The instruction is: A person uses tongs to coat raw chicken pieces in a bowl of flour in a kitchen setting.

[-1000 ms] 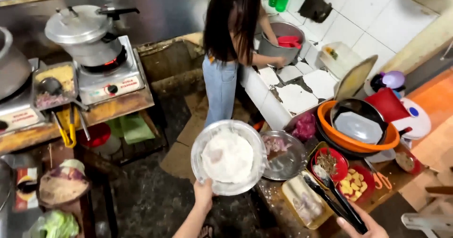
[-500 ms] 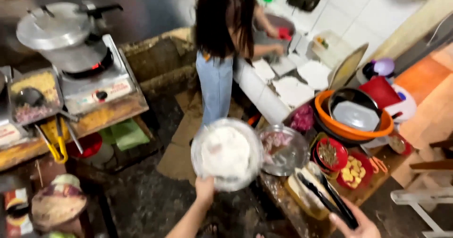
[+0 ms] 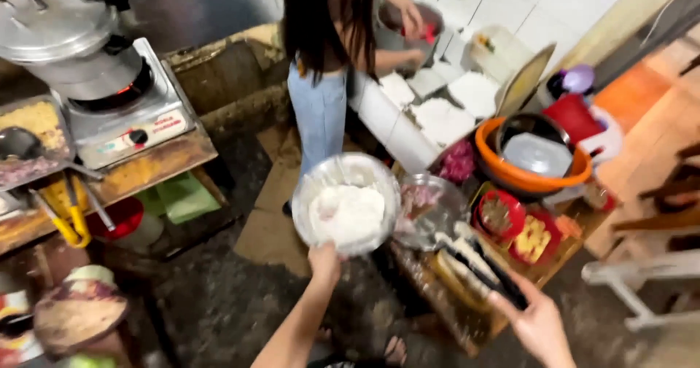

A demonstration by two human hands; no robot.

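My left hand (image 3: 325,260) grips the near rim of a round metal bowl (image 3: 345,203) and holds it up over the floor; white dough or flour fills it. My right hand (image 3: 536,320) reaches to the near corner of a low wooden table (image 3: 467,324), its fingers at the end of a long dark flat utensil (image 3: 487,273) lying over a tray. Whether the fingers close on the utensil is unclear. A second steel bowl (image 3: 434,209) with pink pieces sits on the table just right of the held bowl.
Another person in jeans (image 3: 321,105) stands ahead at a tiled counter (image 3: 430,113), hands in a metal pot. An orange basin (image 3: 529,171) and red dishes (image 3: 503,215) crowd the table. At left, a pressure cooker (image 3: 65,36) sits on a stove (image 3: 124,120).
The view has swung and dipped a little. The held bowl has stayed in my left hand, drifting slightly right toward the table. My right hand has come further up into view by the tray.
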